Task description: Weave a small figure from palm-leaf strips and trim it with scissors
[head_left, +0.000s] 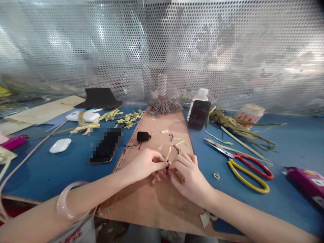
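Both hands are meeting over the near middle of the brown wooden board [162, 199]. The left hand [144, 165] is pinching a pale straw strip [168, 154] at its dark tied end, fingertips pressed together. The right hand [188, 175] is closing around a short tan reed bundle [180, 176]. A ball of black thread [143, 136] is lying farther up the board, and red-and-yellow-handled scissors [243, 165] are resting to the right on the blue surface [291, 148].

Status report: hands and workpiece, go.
Left hand and right hand both pinch a small straw piece over the brown board. Scissors lie apart, at right.
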Tool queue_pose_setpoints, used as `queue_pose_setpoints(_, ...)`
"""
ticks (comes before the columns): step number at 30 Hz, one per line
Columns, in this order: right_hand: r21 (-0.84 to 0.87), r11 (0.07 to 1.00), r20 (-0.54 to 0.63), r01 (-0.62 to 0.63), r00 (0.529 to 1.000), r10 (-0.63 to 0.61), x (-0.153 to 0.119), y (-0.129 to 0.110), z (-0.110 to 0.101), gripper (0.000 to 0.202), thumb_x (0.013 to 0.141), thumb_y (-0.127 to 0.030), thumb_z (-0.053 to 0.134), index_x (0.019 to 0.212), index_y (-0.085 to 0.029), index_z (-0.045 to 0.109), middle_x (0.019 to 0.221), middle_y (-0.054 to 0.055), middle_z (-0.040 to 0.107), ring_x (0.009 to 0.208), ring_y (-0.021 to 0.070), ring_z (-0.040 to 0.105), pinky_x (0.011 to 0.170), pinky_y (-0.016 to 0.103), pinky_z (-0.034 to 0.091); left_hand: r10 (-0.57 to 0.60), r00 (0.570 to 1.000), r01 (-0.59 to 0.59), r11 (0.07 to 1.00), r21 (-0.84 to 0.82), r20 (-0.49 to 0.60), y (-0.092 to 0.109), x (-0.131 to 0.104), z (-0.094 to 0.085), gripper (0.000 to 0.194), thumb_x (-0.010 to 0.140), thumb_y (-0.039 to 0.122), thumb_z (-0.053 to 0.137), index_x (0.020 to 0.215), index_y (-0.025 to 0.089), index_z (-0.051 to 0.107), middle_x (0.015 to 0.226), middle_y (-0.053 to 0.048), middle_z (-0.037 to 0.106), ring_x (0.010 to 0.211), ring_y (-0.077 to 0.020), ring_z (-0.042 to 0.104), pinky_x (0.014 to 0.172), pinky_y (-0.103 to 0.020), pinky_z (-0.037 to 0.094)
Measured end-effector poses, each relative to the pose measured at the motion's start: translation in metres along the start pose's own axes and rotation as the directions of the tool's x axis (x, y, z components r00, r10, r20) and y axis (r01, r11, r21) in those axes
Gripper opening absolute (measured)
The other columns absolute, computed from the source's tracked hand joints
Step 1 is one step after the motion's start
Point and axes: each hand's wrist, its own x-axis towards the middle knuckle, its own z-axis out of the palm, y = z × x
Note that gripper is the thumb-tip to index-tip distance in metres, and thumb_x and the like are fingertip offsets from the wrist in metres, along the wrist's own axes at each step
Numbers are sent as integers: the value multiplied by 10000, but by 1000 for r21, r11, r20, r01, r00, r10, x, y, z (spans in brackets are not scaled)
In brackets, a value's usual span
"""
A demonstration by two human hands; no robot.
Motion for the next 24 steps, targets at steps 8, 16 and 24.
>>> queue_pose_setpoints(8, -59, 997, -23, 54, 998, -55, -5, 0, 2, 102, 805, -107, 523, 767, -189, 571, 782, 24, 562, 819, 189, 486, 807, 370, 318, 415, 910, -344, 769, 539, -12, 6, 8, -7, 140, 809, 283, 608, 742, 179, 673, 943, -41, 693, 865, -177, 614, 796, -282, 443)
queue_pose_setpoints(16, -147, 986, -23, 74, 997, -78, -7, 4, 3, 107, 754, -81, 521, 714, -178, 543, 796, 33, 546, 791, 185, 473, 757, 352, 324, 459, 853, -513, 655, 555, 248, 7, 22, -19, 146, 840, 279, 582, 760, 185, 661, 1039, -63, 690, 1000, -192, 608, 800, -268, 433)
queue_pose_setpoints(24, -160, 986, -20, 55, 998, -59, -10, 8, 3, 111, 749, -77, 533, 733, -182, 564, 793, 31, 532, 794, 186, 456, 767, 360, 326, 368, 920, -363, 670, 647, 135, 5, 14, -20, 154, 835, 287, 572, 781, 185, 673, 717, 5, 665, 608, -118, 545, 583, -216, 360)
